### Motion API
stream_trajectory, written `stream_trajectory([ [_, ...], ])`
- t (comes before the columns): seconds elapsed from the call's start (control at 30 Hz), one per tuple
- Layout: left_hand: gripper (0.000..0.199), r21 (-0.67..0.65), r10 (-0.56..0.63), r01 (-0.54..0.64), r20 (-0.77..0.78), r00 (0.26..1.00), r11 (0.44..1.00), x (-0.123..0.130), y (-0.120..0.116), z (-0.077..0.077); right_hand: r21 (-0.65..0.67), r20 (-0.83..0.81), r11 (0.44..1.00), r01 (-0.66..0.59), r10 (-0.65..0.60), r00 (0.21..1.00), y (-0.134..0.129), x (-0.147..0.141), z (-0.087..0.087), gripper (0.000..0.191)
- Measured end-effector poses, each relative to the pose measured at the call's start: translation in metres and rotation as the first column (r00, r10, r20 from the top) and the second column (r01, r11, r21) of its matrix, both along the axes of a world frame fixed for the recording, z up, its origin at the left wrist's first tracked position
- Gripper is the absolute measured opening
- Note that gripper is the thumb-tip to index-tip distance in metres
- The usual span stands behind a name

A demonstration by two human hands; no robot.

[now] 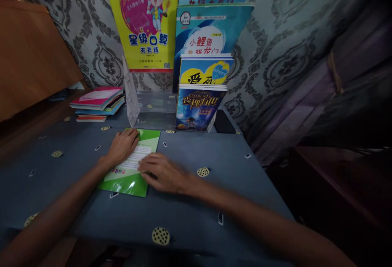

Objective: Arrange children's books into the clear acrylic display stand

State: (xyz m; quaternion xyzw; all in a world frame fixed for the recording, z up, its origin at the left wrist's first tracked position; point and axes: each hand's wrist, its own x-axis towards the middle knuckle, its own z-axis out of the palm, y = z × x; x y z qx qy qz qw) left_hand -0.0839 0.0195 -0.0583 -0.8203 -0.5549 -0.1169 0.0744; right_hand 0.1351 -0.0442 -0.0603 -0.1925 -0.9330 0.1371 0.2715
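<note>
A thin green book (pixel 134 183), with a pale printed panel on its cover, lies on the cloth-covered table. My left hand (pixel 124 144) rests over its left side, fingers stretched toward the upper part. At the right edge, my right hand (pixel 162 173) touches the cover with slightly bent fingers, thumb apart from them. Neither hand visibly grips the book. Behind it stands a clear book rack (pixel 153 119). A yellow book (pixel 150 61) leans at the rack's back left. On its right side, several books stand in tiers, with a dark blue book (pixel 196 110) in front.
A stack of books (pixel 98 97) lies at the back left. Behind the rack's right side is a flat dark object (pixel 224 122). A wooden panel (pixel 36 54) rises at the left, and a curtain (pixel 294 103) hangs at the right. The tablecloth (pixel 196 214) has a pineapple print.
</note>
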Motion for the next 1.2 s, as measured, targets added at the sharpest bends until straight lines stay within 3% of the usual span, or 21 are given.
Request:
stream_trajectory([
  [0.2, 0.04, -0.006, -0.001, 0.001, 0.064, 0.998, 1.0, -0.003, 0.002, -0.005, -0.009, 0.23, 0.966, 0.258, -0.249, 0.941, 0.051, -0.025, 0.002, 0.031],
  [0.37, 0.04, 0.003, 0.023, -0.023, 0.062, 0.998, 1.0, 0.0, 0.0, -0.003, -0.09, 0.294, 0.893, 0.441, -0.399, 0.869, 0.06, -0.013, -0.002, 0.047],
  [0.5, 0.041, 0.003, 0.073, -0.073, 0.029, 0.997, 0.997, 0.002, -0.003, 0.0, -0.101, 0.284, 0.863, 0.494, -0.451, 0.846, 0.058, 0.001, -0.007, 0.054],
  [0.7, 0.042, -0.039, 0.068, -0.067, 0.041, 0.997, 0.997, 0.001, -0.002, 0.0, -0.091, 0.263, 0.867, 0.491, -0.454, 0.851, 0.056, 0.004, -0.008, 0.05],
  [0.83, 0.042, -0.06, 0.075, -0.072, 0.06, 0.995, 0.996, 0.001, -0.003, -0.001, -0.082, 0.207, 0.911, 0.404, -0.381, 0.901, 0.031, 0.011, -0.009, 0.04],
  [1.03, 0.043, -0.092, 0.1, -0.096, 0.041, 0.994, 0.991, 0.005, -0.006, 0.005, 0.026, 0.152, 0.99, 0.139, -0.141, 0.978, -0.046, 0.022, -0.008, 0.034],
  [1.2, 0.042, -0.089, 0.111, -0.109, 0.013, 0.994, 0.99, 0.009, -0.008, 0.009, 0.111, 0.209, 0.985, 0.136, -0.157, 0.965, -0.073, 0.013, -0.007, 0.04],
])
